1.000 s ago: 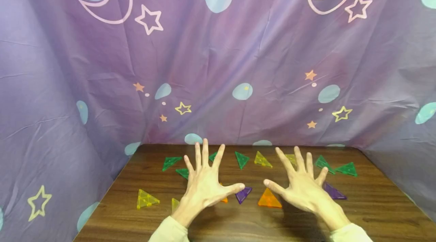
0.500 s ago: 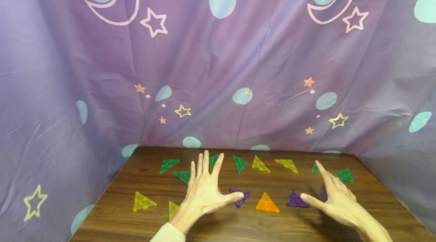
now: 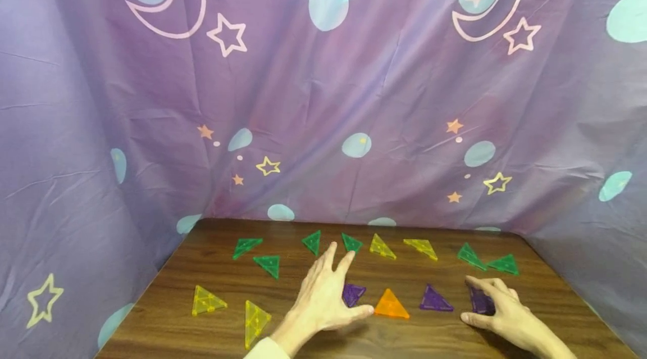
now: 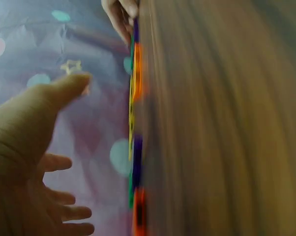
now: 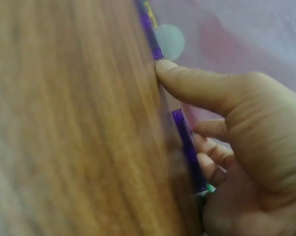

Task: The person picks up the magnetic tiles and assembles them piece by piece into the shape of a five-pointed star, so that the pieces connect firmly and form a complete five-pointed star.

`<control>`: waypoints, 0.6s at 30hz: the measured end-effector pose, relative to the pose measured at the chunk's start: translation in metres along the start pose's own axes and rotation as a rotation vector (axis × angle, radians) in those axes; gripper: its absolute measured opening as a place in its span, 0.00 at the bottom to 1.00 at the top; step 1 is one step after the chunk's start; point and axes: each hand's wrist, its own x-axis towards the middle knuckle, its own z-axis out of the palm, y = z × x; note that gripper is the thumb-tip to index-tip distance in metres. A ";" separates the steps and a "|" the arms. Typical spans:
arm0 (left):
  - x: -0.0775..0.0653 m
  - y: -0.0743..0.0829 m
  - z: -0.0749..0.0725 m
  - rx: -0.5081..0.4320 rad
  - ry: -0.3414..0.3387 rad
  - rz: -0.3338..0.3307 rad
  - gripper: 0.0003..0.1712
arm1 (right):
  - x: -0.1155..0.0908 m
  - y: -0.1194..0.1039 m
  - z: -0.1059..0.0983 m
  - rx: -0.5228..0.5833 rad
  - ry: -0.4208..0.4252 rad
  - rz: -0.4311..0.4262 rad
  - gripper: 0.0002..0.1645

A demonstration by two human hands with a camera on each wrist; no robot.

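Observation:
Around a purple triangular tile [image 3: 481, 301] at the right, my right hand [image 3: 511, 314] bends its thumb and fingers. In the right wrist view, the thumb tip sits at the tabletop, apart from this purple tile [image 5: 190, 150], with the fingers on its far side. My left hand [image 3: 323, 296] hovers over the middle, fingers spread and holding nothing. Its thumb tip points at an orange triangular tile [image 3: 391, 305], and another purple tile [image 3: 355, 294] is partly covered by the hand. A second orange tile [image 4: 140, 212] shows low in the left wrist view but is hidden in the head view.
Several translucent triangular tiles lie flat on the brown wooden table [image 3: 167, 319]. Green tiles [image 3: 267, 264] and yellow ones [image 3: 382, 246] line the back, two yellow tiles [image 3: 208, 300] are at the left, and one purple tile [image 3: 436, 298] is mid-right. A purple patterned curtain [image 3: 323, 95] surrounds the table.
Both hands were spread over the table. The right hand has moved right and down to the rightmost purple tile, its fingers bending. The left hand has shifted slightly right and lower.

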 end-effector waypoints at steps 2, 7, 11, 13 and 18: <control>0.004 0.012 0.007 0.013 -0.020 0.043 0.64 | -0.002 0.004 -0.001 0.050 -0.022 0.013 0.50; 0.021 0.044 0.023 0.007 -0.042 0.121 0.55 | -0.006 0.010 -0.001 0.115 -0.022 -0.002 0.45; 0.036 0.063 0.036 -0.029 -0.058 0.148 0.43 | -0.005 0.011 0.000 0.133 -0.005 -0.001 0.44; 0.043 0.070 0.043 -0.043 -0.068 0.141 0.37 | -0.006 0.010 0.000 0.137 -0.005 -0.001 0.44; 0.055 0.085 0.058 -0.045 -0.088 0.170 0.27 | -0.008 0.012 -0.001 0.139 -0.009 0.006 0.44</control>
